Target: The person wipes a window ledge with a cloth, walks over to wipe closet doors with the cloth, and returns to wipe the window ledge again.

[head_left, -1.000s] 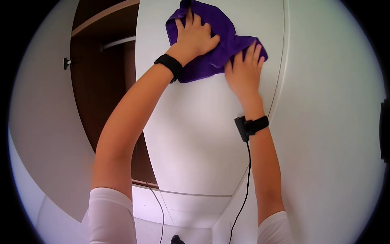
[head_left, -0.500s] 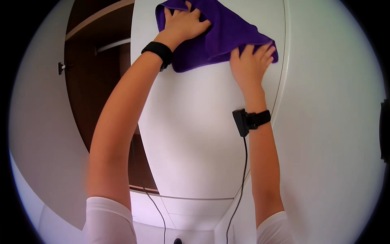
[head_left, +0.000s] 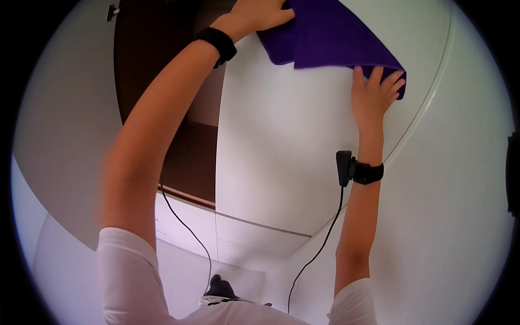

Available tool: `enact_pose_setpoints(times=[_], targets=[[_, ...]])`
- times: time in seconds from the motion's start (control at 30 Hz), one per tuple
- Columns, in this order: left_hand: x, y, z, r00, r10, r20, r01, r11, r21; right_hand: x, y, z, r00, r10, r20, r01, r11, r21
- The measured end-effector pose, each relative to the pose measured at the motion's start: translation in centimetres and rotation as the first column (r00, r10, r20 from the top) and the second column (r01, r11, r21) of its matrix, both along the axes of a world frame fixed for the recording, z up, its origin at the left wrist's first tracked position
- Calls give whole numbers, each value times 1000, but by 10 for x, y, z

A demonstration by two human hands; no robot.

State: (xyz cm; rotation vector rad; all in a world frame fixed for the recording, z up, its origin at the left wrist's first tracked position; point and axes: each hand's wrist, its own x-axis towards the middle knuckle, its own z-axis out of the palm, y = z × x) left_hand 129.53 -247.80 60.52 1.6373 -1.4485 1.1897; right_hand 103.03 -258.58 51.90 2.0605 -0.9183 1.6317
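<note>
A purple cloth lies against the upper part of a white cabinet door, its top cut off by the frame. Near the cloth's lower right corner, my right hand has its fingers spread, with the tips pressing the cloth to the door. My left hand is at the cloth's left side, thumb stretched over the fabric; its other fingers run out of view at the top. Each wrist wears a black band, and the right band carries a black block with a cable.
Left of the door is an open, dark brown cabinet compartment. Another door panel stands swung open at far left, its hinge showing. A white wall is on the right. Black cables hang from my arms. My foot is below.
The view has tipped downward and shifted, so more floor shows. The cloth's left part and my left fingers have passed out at the top. My right hand stays at the cloth's right corner.
</note>
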Motion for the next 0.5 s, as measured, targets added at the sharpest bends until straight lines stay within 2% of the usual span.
enact_pose_setpoints(times=[0.07, 0.13, 0.2, 0.23, 0.27, 0.3, 0.33, 0.37, 0.4, 0.47, 0.5], targets=[[-45, -4, -21, 998, 11, -61, -20, 988, -151, -12, 6, 0, 998, 37, 49, -39, 998, 42], [-70, -10, -52, 994, -71, -88, 48, 968, -246, -4, 17, 1, 998, 64, 8, -64, 998, -30], [-71, -31, -98, 990, -11, 141, 67, 914, -400, 2, 12, -41, 994, 52, -100, -60, 995, -84], [-76, -23, -124, 992, -54, 116, 92, 934, -346, 8, 18, -65, 986, 67, -150, -81, 992, -91], [-82, -11, -151, 998, -53, 39, 60, 975, -213, 10, 26, -92, 975, 71, -212, -85, 995, -56], [-88, -17, -147, 984, -164, -72, 161, 986, -49, -1, 27, -88, 957, 115, -265, -101, 993, 68], [-96, -16, -168, 930, -276, -243, 301, 951, 73, -13, 20, -117, 947, 200, -250, -161, 972, 169], [-103, 6, -178, 983, -126, -137, 149, 974, 173, -24, 24, -140, 937, 222, -271, -157, 958, 239], [-99, 13, -186, 988, -71, -139, 103, 966, 236, -35, 15, -157, 924, 212, -318, -141, 962, 233], [-84, 24, -167, 963, -192, -188, 217, 969, 117, -29, 18, -127, 935, 199, -292, -152, 973, 176], [-77, 29, -151, 961, -184, -207, 212, 969, 123, -23, 22, -107, 945, 229, -233, -193, 967, 166]])
